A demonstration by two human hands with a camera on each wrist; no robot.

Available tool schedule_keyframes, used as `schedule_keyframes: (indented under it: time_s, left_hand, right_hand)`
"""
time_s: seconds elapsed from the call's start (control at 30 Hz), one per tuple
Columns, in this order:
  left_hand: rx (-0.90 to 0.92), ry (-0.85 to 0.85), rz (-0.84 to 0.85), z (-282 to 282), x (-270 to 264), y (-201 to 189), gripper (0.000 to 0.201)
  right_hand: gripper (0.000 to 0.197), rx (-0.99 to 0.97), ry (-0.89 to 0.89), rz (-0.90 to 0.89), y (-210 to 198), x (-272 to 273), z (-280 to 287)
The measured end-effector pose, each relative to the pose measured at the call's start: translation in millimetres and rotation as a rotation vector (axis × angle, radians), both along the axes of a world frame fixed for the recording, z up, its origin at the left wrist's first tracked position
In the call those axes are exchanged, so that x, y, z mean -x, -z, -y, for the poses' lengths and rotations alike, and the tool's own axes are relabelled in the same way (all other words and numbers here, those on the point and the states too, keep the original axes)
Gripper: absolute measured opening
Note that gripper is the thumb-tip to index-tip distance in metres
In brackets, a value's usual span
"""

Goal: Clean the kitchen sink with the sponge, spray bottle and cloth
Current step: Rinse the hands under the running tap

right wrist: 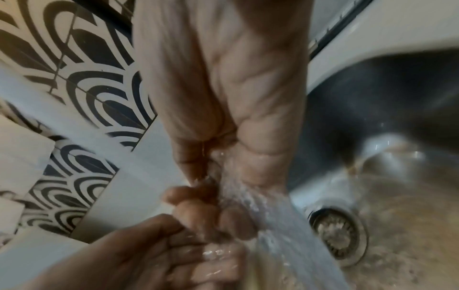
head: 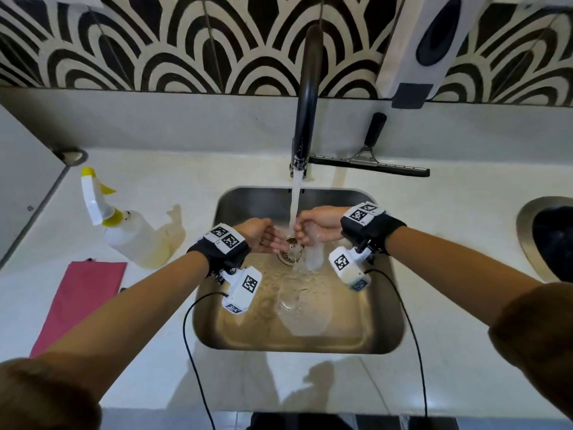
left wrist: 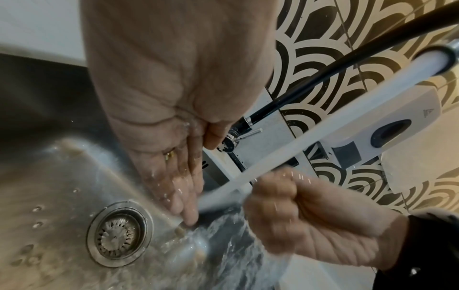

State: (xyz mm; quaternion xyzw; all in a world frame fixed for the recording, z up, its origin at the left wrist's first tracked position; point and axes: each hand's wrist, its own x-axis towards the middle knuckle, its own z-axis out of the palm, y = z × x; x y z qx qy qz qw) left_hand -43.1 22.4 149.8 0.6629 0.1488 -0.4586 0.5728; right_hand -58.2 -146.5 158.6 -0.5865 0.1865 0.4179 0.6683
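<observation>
While the water runs from the faucet (head: 305, 97), I hold both hands under the stream, over the drain (head: 290, 248) of the sink (head: 383, 333). My left hand (head: 263, 235) is relaxed, the fingers almost straight and wet, and it holds nothing. My right hand (head: 313, 223) has the fingers curled in, and I see no object inside them; the water falls on its knuckles.

I think the scrubbing part is finished or stopped, because I am only rinsing my hands now. The sink basin is wet, with thin water and drops on the bottom, and no foam shows. I cannot see the sponge in any view. The spray bottle (head: 130, 231) stands on the counter (head: 465, 193) to the left of the sink, well apart from my hands. The cloth (head: 80, 299), a pink one, lies flat on the counter in front of the bottle and looks unused, so the wiping and drying are probably still to do.

About containers: the bottle is translucent, with some pale yellowish liquid low inside. The sink holds only running water. A soap dispenser (head: 424, 48) hangs on the wall; how full it is, I cannot tell.
</observation>
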Motion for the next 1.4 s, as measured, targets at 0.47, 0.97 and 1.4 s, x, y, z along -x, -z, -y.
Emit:
schedule_keyframes:
  time_s: [0.47, 0.97, 1.4]
  left_hand:
    - [-0.006, -0.047, 0.047, 17, 0, 0, 0.030]
    - [-0.262, 0.155, 0.183, -2, -2, -5, 0.038]
    - [-0.330, 0.081, 0.265, -29, -4, 5, 0.039]
  right_hand:
    - [0.042, 0.761, -0.260, -0.022, 39, 43, 136]
    - [0.043, 0.142, -0.015, 0.034, -2, -6, -8]
    - [0.031, 0.059, 0.122, 0.019, 14, -9, -8]
